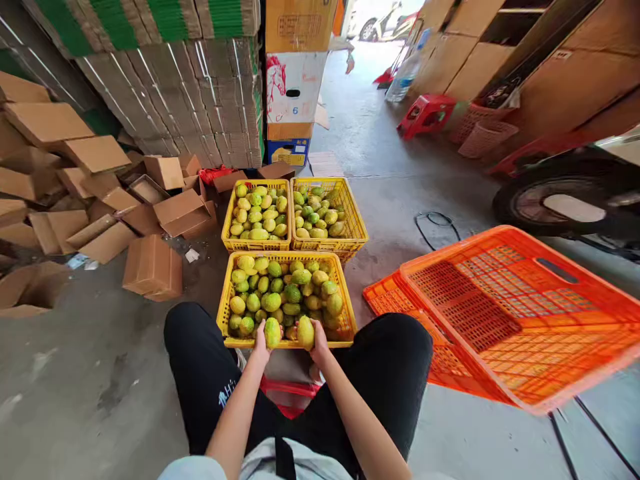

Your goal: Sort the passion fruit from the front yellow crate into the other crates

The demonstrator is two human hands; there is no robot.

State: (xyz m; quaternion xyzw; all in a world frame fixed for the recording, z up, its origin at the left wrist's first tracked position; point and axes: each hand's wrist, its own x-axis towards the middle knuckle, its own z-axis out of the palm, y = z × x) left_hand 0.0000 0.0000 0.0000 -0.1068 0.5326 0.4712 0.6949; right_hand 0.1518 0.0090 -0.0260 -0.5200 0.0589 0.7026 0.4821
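My left hand (262,343) is closed around a yellow-green lemon (273,333). In my right hand (320,345) sits another, yellower lemon (305,333), with the fingers wrapped round its side. Both hands are at the near rim of a yellow plastic crate (223,293) between my knees. Many green and yellow lemons (271,302) fill this crate. Beyond it stand two more yellow crates side by side, the left crate (226,220) full of lemons and the right crate (357,220) partly filled.
Orange crates (510,313) are stacked at my right. Empty cardboard boxes (95,187) lie heaped on the left, with a closed carton (153,267) nearer. Bundled flat cardboard (185,93) stands behind. A black cable (437,223) and a motorcycle wheel (545,200) are on the right.
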